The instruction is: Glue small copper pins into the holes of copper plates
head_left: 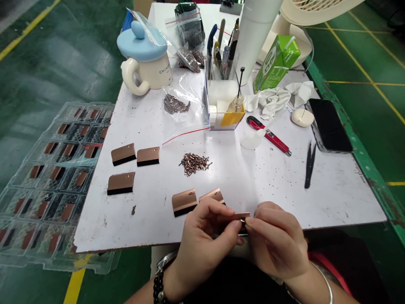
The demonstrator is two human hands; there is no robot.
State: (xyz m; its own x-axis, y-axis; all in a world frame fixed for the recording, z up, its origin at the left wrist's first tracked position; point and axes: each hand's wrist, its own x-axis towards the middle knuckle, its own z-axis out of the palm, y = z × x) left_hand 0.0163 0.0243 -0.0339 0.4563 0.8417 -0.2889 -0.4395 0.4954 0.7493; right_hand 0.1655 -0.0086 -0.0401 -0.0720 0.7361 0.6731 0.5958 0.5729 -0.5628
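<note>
White tabletop (240,181), scuffed, dark-specked. On left, three copper-coloured plates (148,156) with black lower edges; near front edge, two similar plates (184,202) side by side. Mid-table, loose pile of small copper-coloured pins (195,164); behind it, clear bag (193,120) with more inside. Far left, blue-lidded mug (155,69). Toward right, clear organizer (218,125), red cutter (268,136), crumpled tissue (272,101), green carton (274,63), black tweezers (309,165), dark phone (330,125).

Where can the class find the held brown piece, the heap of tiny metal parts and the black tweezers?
Held brown piece (241,215): head view, uncovered upper part.
Heap of tiny metal parts (194,164): head view, its middle.
Black tweezers (308,170): head view, mid-body.
</note>
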